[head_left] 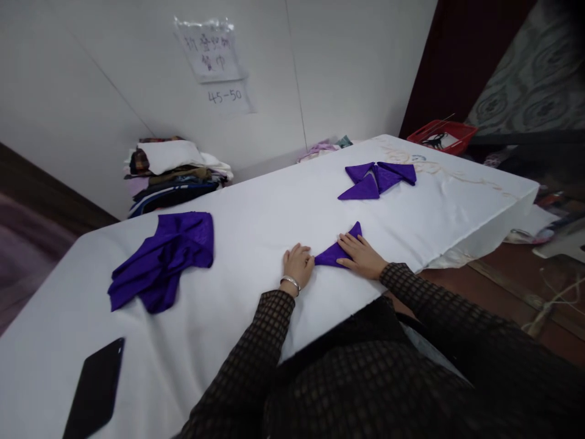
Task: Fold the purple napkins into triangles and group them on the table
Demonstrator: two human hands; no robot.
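Note:
A purple cloth napkin, folded into a narrow pointed triangle, lies flat on the white-covered table in front of me. My right hand rests palm down over its right part, fingers stretched across the cloth. One corner shows beyond those fingertips. By the napkin's left tip, my left hand lies on the tablecloth with its fingers slightly bent and apart, touching or almost touching the tip. Several folded purple napkins sit farther back on the right. To the left is a loose, crumpled heap of purple napkins.
A black phone lies at the table's near left. Stacked clothes stand behind the far edge, below paper signs on the wall. A red basket is beyond the far right corner. The table's near edge runs close to my body.

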